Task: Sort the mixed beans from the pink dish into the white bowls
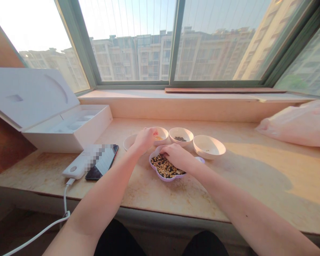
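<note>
My left hand (146,138) is over the near left side of a white bowl (164,132) with a few yellow grains in it. Its fingers are drawn together, and what they hold, if anything, is too small to make out. Fingertips of my right hand (177,156) dip into a purple, scallop-edged bowl (155,171) of mixed dark and yellow beans (164,167). Those fingers are bent together, their tips partly hidden. Behind stands a white bowl (191,139) with small dark beans (179,139). To its right, another white bowl (214,153) holds a few pale bits.
Partly behind my left hand is another pale bowl (128,143). On the left lie a phone (102,165), a white power bank (76,167) with a cable (65,199), and an open white box (92,124). A plastic bag (298,122) rests at the right.
</note>
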`<state>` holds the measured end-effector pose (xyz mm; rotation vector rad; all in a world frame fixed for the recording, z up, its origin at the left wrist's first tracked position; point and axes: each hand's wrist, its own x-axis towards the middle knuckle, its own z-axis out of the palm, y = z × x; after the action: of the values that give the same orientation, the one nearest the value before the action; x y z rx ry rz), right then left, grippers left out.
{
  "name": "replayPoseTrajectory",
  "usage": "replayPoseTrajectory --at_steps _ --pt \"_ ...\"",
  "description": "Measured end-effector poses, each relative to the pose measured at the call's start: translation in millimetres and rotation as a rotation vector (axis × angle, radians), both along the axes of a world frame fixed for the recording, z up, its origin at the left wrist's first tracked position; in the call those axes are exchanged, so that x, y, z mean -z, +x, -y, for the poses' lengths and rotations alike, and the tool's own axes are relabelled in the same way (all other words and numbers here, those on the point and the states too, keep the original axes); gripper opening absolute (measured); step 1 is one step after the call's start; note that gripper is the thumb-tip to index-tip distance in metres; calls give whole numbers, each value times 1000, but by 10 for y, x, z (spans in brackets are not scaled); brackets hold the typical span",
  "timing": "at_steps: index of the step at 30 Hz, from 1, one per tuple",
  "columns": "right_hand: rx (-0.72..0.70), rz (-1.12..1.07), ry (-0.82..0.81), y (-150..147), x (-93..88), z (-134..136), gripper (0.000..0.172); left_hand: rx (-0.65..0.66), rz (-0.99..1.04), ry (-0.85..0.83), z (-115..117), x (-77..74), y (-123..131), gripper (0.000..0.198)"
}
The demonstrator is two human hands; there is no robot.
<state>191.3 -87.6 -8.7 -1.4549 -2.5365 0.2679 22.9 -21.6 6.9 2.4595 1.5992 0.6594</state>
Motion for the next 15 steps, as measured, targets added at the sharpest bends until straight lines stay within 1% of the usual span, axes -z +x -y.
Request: replayPoseTrajectory --at_steps 3,7,11,15 --pt "29 -8 -20 -16 -49 47 37 26 -6 -18 -33 26 2 23" --pt "33 -20 -25 -22 -77 81 38 59 -31 -4 -87 54 8 24" --pt "-23 -4 3 -6 -65 56 36 57 -63 3 -100 54 16 25" --pt "-75 66 37 -9 -51 18 32 52 -99 -5 -76 20 24 24"
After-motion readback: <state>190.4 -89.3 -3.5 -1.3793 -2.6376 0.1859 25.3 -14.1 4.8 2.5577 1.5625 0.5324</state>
